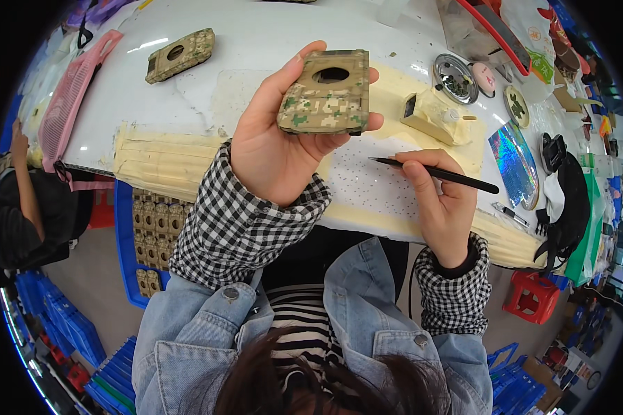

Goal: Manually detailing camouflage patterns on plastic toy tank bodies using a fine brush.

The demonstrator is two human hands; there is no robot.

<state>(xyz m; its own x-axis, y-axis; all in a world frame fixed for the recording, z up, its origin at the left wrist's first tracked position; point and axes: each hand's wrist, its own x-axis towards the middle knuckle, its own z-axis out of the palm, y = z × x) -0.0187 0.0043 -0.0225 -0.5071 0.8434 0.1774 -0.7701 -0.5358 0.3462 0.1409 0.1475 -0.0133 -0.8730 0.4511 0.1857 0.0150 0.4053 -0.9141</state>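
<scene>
My left hand [270,131] is wrapped round a toy tank hull [325,104] in pixel camouflage with a round dark hole in its top, raised above the table. Between the fingers of my right hand [436,197] is a pair of black tweezers [457,178], its tip pointing left toward the hull but apart from it. Beneath the tweezers lies a white sheet [370,173] dotted with many tiny dark bits. A second camouflage hull [181,55] rests on the table at the far left.
A yellowish taped block [436,121] stands right of the sheet, near a round metal dish [455,78] of small dark green parts. A pink mesh basket [76,104] is at the left. Below the table edge, a blue crate [124,242] holds several hulls. Another person's arm [26,180] shows far left.
</scene>
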